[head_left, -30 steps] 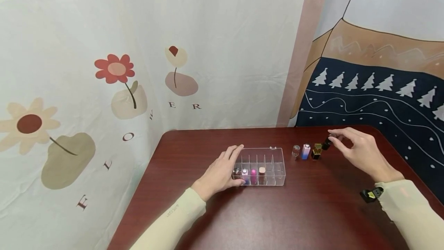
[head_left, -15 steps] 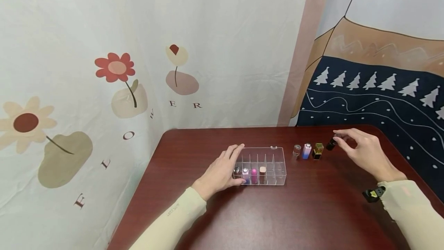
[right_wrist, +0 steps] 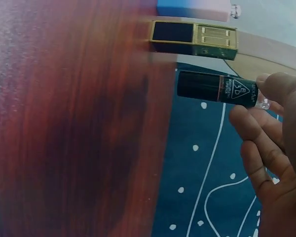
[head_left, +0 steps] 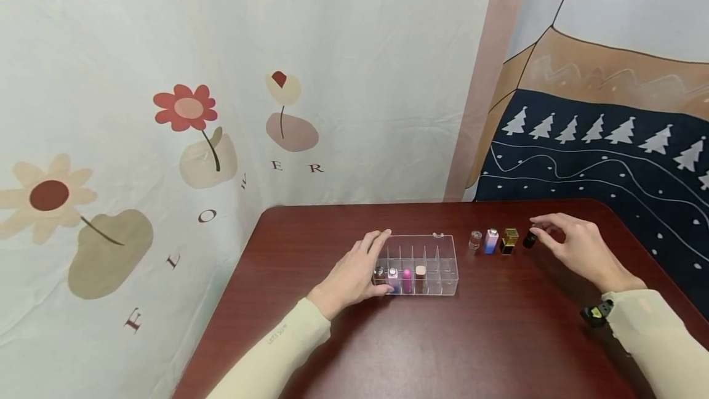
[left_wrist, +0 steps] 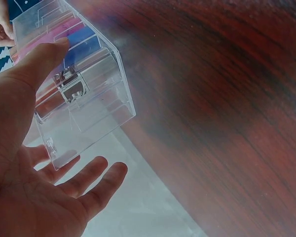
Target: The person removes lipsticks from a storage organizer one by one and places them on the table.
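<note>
My left hand (head_left: 351, 276) grips the left end of a clear plastic divided box (head_left: 447, 276), thumb across its front and fingers behind. In its front row stand several lipsticks, among them a pink-and-blue one (head_left: 392, 276), a bright pink one (head_left: 407, 281) and a dark one with a beige top (head_left: 420, 276). At the right, my right hand (head_left: 578, 248) pinches a black lipstick tube (right_wrist: 212, 89) by its clear-tipped end between thumb and fingertips. White lettering shows on its side. The tube is close over the table, roughly upright, beside a black-and-gold lipstick (right_wrist: 195, 39).
Left of the black-and-gold lipstick stand a pink-to-blue lipstick (head_left: 491, 241) and a small clear-topped one (head_left: 474, 241), in a row right of the box. The dark red table (head_left: 421, 350) meets a printed cloth (head_left: 365, 97) at its back edge.
My right hand has shifted slightly right and lowered the black lipstick tube, which was tilted and now stands more upright. The left hand and the box keep their place.
</note>
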The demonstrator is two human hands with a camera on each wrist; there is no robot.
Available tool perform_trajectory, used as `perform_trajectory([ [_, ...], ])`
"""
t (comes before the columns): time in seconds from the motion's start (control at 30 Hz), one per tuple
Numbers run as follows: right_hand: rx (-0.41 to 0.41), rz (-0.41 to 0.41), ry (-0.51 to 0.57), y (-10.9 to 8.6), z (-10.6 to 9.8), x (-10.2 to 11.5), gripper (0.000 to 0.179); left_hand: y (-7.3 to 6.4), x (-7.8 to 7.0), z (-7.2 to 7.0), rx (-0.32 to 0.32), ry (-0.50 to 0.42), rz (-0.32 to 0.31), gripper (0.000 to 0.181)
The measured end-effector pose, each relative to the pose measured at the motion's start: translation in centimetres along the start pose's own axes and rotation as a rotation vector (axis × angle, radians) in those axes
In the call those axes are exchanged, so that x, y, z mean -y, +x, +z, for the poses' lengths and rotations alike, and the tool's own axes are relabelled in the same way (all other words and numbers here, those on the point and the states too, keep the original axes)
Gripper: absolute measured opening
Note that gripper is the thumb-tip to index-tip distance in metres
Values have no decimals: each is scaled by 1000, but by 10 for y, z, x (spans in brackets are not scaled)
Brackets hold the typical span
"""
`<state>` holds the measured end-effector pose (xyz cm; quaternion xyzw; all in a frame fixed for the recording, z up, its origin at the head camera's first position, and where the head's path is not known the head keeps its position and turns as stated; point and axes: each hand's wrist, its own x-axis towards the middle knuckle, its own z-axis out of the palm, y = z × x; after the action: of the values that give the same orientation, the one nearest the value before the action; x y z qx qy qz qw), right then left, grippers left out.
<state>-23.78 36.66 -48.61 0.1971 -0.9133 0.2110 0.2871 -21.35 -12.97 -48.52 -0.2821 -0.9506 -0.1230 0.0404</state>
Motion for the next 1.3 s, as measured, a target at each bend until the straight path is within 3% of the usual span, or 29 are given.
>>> perform_trajectory([
  [0.67, 117, 37, 22, -2, 10, -2, 29, 1, 0, -2, -4, 5, 4, 128],
  [1.0, 122, 33, 27, -1, 12, -2, 28, 0, 0, -1, -6, 12, 2, 128],
  [1.3, 188, 79, 25, -3, 11, -2, 39, -1, -1, -1, 2, 26, 1, 130],
])
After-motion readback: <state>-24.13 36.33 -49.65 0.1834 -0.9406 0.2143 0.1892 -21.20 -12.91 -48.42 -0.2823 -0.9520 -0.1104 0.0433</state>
